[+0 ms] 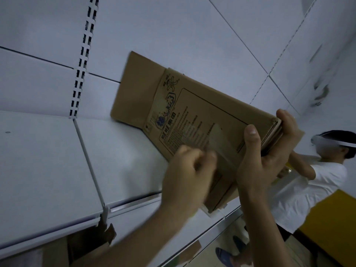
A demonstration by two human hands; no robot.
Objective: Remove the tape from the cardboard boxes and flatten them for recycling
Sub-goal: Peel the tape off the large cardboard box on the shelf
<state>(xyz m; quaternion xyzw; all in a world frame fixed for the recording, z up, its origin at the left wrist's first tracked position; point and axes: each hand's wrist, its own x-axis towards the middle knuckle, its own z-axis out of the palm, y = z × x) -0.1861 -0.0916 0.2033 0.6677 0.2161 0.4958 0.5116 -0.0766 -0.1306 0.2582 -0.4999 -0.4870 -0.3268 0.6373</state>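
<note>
Head view, box: the flat brown cardboard box with a dark printed panel (pixel 192 105) lies tilted. Its far flap appears to rest on the white metal shelf (pixel 48 160), and its near end is raised in the hands.
Tape: a strip of clear glossy tape (pixel 218 139) crosses the near part of the box's printed face, with its lower end lifted off.
Left hand: the left hand (pixel 187 172) is just below the box's lower edge. Its fingers (pixel 211 156) are curled and pinch the loose tape end, though the hand is blurred.
Right hand: the right hand (pixel 269 155) is at the box's near right corner. The thumb lies on the printed face and the other fingers wrap round the folded edge, clamping it.
Done: this box looks already collapsed, its layers stacked at the gripped corner.
Left: the strip is only partly peeled. More brown cardboard (pixel 86 245) shows under the shelf, below and left of the box, and I judge it is waiting its turn.
Edges: the shelf's front lip runs just beneath the box's near end, and the white back panel (pixel 173 35) stands right behind its far flap.
Open room: bare shelf stretches left of the box. To the right of it a person in a white shirt (pixel 317 182) and a yellow panel (pixel 331 224) stand near, so pulling toward the left looks freer.
</note>
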